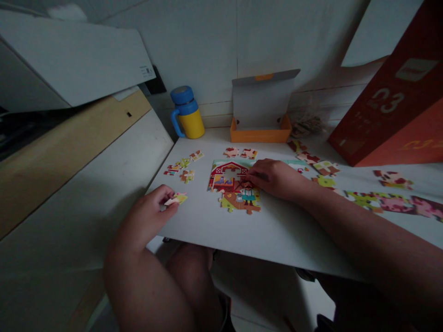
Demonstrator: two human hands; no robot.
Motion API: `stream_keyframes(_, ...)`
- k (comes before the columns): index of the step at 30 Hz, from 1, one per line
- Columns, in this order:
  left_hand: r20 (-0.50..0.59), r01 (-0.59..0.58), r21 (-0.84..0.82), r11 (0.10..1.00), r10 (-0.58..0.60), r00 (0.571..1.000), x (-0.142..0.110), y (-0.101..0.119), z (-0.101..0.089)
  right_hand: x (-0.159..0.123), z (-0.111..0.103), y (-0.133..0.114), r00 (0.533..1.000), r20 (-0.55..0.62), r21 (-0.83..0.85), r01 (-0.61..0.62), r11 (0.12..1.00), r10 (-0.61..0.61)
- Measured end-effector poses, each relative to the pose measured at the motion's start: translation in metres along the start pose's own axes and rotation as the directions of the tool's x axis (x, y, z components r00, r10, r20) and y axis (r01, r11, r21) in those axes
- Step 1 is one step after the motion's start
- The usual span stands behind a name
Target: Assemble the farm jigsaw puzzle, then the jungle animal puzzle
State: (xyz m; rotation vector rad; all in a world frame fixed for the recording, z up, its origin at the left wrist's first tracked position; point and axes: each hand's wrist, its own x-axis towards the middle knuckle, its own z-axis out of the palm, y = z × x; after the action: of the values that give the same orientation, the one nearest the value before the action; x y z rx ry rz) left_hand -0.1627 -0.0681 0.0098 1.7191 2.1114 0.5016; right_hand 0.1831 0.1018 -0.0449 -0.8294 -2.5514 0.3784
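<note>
Between the thumb and fingers of my left hand [157,207], a colourful jigsaw puzzle piece [181,198] is pinched above the table's left side. A partly joined farm puzzle [223,182] lies flat mid-table, showing a red barn and a figure in a teal skirt. The barn's upper middle has a gap. My right hand [273,176] rests on the right part of this puzzle with its fingers bent together; whatever is under the fingertips is hidden. Loose pieces [187,175] lie left of the puzzle, and two more pieces [240,152] sit just behind it.
Along the wall stand a blue-and-yellow mug [192,121], an open orange box [261,135] and a clear bag of pieces [308,125]. A large red box [391,106] rises at right. More pieces [394,203] spread over the table's right side. A pale cabinet [138,133] borders the left.
</note>
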Motion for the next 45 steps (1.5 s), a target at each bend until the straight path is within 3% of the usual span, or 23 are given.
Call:
stream_keyframes(8, 0.053, -0.199, -0.237, 0.951, 0.217, 0.975, 0.006, 0.034, 0.018, 0.000, 0.000, -0.001, 1.000, 0.003, 0.015, 0.018, 1.000, -0.018)
stream_keyframes(17, 0.065, -0.146, -0.437, 0.888, 0.193, 0.979, 0.033, 0.035, 0.055, 0.001, -0.002, -0.001, 0.999, 0.048, -0.001, 0.023, 1.000, -0.023)
stream_keyframes(29, -0.046, -0.117, -0.285, 0.951, 0.108, 0.993, 0.048, 0.027, 0.068, 0.001, -0.003, -0.002, 0.998, 0.042, 0.032, 0.037, 0.999, -0.038)
stream_keyframes(39, -0.037, -0.125, -0.221, 0.967, 0.120, 0.992, 0.043, 0.039, 0.066, 0.001, -0.002, -0.001, 0.998, 0.054, 0.013, 0.042, 0.999, -0.043)
stream_keyframes(45, 0.025, -0.127, -0.375, 0.918, 0.147, 0.989, 0.043, 0.034, 0.062, 0.001, -0.001, -0.001, 0.998, 0.036, 0.028, 0.044, 0.999, -0.045)
